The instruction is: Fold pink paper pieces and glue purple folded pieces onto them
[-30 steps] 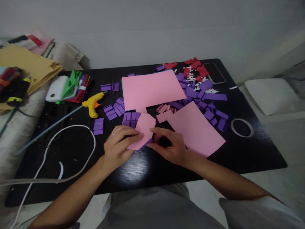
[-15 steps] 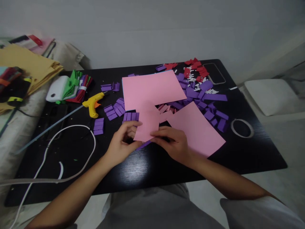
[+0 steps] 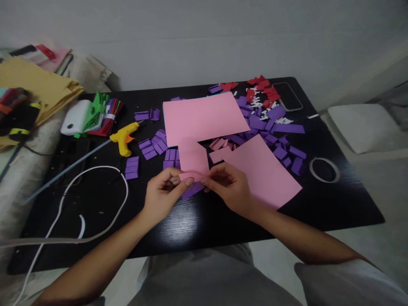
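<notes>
Pink paper piece (image 3: 192, 158), left hand (image 3: 161, 194), right hand (image 3: 230, 188) pinching

Both hands pinch a small pink paper piece (image 3: 193, 160) at its lower edge, left hand (image 3: 162, 195) and right hand (image 3: 231, 187) touching it. Just beyond lie purple strips (image 3: 153, 146); a glue gun (image 3: 123, 138) sits left on the counter (image 3: 334, 199).

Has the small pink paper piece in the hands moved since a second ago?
Yes. The pink piece has tipped up off the table, its top now overlapping the big pink sheet, pinched by left hand and right hand.
</notes>
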`<state>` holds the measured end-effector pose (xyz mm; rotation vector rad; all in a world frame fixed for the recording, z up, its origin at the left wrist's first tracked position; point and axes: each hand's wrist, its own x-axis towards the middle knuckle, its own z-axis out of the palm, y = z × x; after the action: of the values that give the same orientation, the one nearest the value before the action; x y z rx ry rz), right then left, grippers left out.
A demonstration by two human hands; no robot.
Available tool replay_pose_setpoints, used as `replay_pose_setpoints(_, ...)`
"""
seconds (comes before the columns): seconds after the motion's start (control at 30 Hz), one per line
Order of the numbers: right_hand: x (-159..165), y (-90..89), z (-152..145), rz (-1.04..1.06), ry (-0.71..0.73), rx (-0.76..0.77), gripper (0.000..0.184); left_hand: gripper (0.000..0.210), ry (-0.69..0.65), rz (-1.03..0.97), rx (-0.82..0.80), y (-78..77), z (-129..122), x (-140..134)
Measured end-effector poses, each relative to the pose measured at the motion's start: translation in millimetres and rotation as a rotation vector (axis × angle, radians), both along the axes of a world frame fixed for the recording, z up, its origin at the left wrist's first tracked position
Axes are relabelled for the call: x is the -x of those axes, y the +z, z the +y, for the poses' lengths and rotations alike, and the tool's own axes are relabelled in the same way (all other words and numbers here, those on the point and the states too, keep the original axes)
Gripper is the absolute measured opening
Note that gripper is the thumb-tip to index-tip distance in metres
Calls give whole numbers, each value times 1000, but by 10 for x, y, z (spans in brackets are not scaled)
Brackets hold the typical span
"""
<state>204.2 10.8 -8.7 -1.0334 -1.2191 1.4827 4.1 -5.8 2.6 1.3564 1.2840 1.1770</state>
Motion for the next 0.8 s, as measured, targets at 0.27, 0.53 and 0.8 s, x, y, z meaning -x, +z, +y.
replay_pose_setpoints(0.27,26,-72,79,129,27,193,51,42,42,-176,16,-74,53,-44)
replay_pose_setpoints(0.53,17,-97,97,135,100,236,55,53,-66,-297,150,-85,77,-51)
replay_pose_setpoints(0.8,15,-63,79,83,220,227,31,50,-38,-266,161,-126,74,-48)
